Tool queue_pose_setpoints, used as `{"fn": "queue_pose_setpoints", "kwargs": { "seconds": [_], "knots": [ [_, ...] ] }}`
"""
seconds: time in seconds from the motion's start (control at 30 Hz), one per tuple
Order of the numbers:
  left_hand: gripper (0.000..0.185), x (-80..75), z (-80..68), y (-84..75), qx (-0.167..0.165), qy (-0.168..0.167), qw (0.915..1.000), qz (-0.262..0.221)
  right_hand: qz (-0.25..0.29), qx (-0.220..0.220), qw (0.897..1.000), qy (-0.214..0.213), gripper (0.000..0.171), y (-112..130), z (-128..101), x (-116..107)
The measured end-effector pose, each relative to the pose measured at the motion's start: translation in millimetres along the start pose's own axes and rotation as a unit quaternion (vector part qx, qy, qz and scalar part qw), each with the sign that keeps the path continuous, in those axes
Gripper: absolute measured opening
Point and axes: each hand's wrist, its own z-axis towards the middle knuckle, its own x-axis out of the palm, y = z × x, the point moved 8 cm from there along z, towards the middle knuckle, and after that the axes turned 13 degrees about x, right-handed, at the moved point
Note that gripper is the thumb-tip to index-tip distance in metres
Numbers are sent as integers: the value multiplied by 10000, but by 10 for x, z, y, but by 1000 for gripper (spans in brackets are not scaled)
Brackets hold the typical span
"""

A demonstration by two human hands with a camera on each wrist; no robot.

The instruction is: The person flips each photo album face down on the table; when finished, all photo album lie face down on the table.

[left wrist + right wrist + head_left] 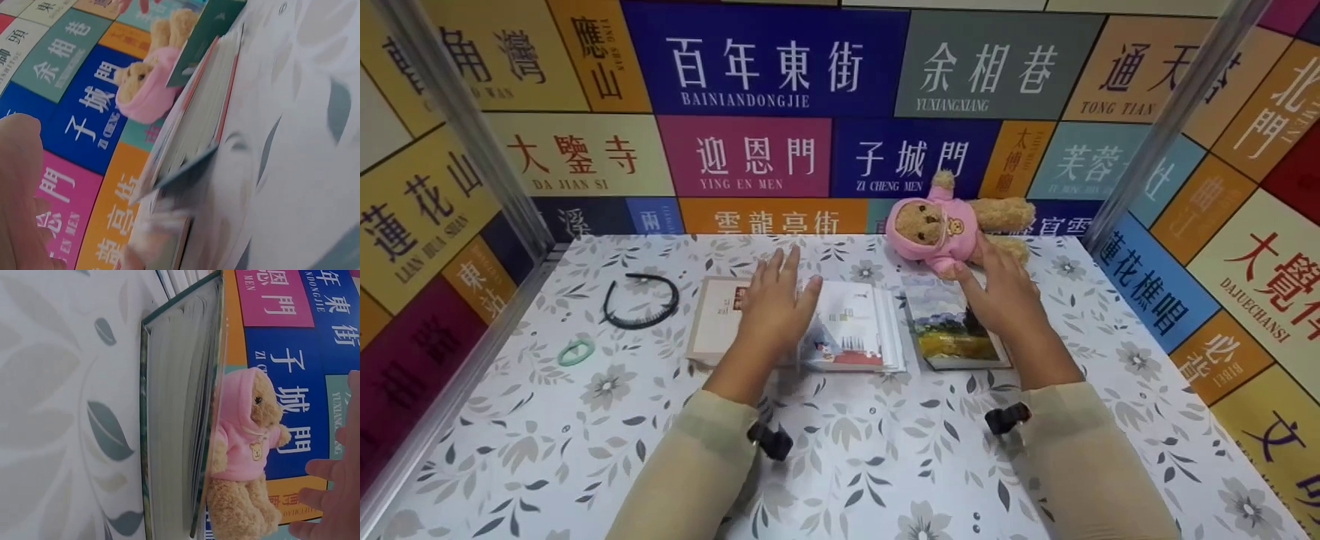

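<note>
My left hand (776, 304) is held over the beige book (712, 322) and the left edge of the white book (844, 337), fingers extended and holding nothing. Above the right side of the book with a landscape painting on its cover (949, 330) is my right hand (1009, 296), its fingers spread and gripping nothing. Just beyond it lies a teddy bear (934, 225) in a pink hoodie. The right wrist view shows the painting book's page edges (180, 422) below the right hand (329, 495). In the left wrist view, part of the left hand (19, 191) appears at the left edge.
A black toothed headband (641, 322) lies at the left of the flower-patterned table (840, 465). Nearer than it is a mint-green ring-shaped item (576, 352). Colourful walls printed with signs (765, 60) enclose the back and sides.
</note>
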Motion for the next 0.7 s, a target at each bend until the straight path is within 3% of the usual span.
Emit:
{"fn": "queue_pose_setpoints", "kwargs": {
  "seconds": [0.23, 0.47, 0.7],
  "knots": [
    [72, 208, 3, -360, 127, -95, 9922, -1235, 274, -28, 9967, 764, 76, -132, -40, -11],
    [67, 476, 51, -777, 364, 143, 9763, -2128, 693, -343, 9921, 990, 72, -281, -13, 28],
    [63, 761, 42, -1124, 191, 259, 9522, -3036, 937, -59, 9846, 1476, 78, -508, 36, 209]
  ]
}}
